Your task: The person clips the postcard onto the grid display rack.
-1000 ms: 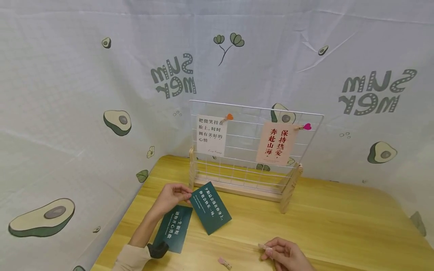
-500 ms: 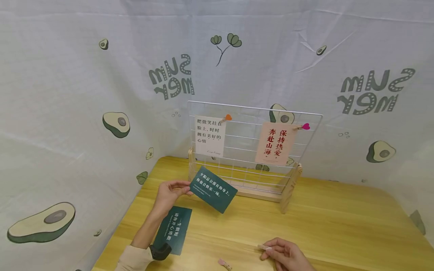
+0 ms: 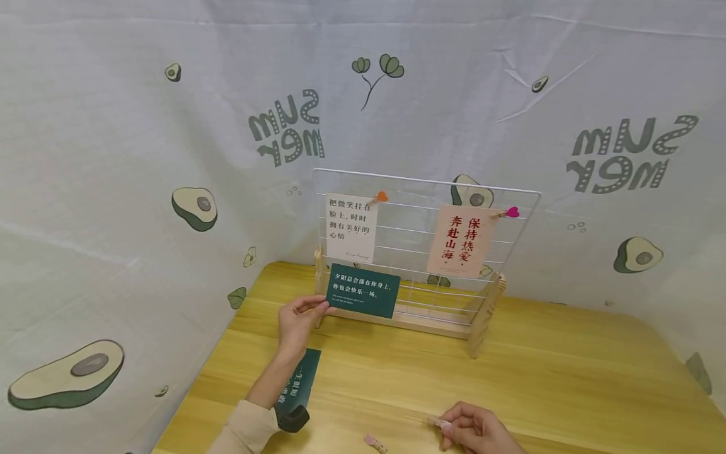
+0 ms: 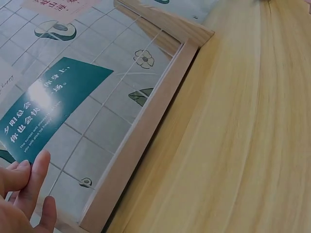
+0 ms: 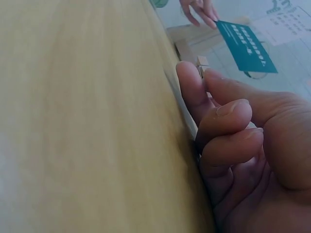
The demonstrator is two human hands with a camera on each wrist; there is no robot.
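My left hand [image 3: 299,321] pinches a dark green card [image 3: 363,291] by its lower left corner. The card is held nearly level, in front of the lower left of a white wire grid rack [image 3: 408,243] on a wooden base. In the left wrist view the thumb and fingers grip the green card [image 4: 53,104] at its edge. My right hand [image 3: 475,429], low over the table at the front, pinches a small wooden clothespin [image 3: 438,421] between thumb and forefinger. In the right wrist view that clothespin [image 5: 202,62] is mostly hidden behind the fingertips.
A white card [image 3: 351,228] and a pink card [image 3: 460,241] hang clipped on the rack. A second green card [image 3: 303,381] lies under my left forearm. Another clothespin [image 3: 375,442] lies near the table's front edge. An avocado-print cloth [image 3: 227,126] hangs behind.
My left hand has moved up and slightly right, turning the green card from steeply tilted to nearly level in front of the rack. The right hand has stayed almost in place with its clothespin.
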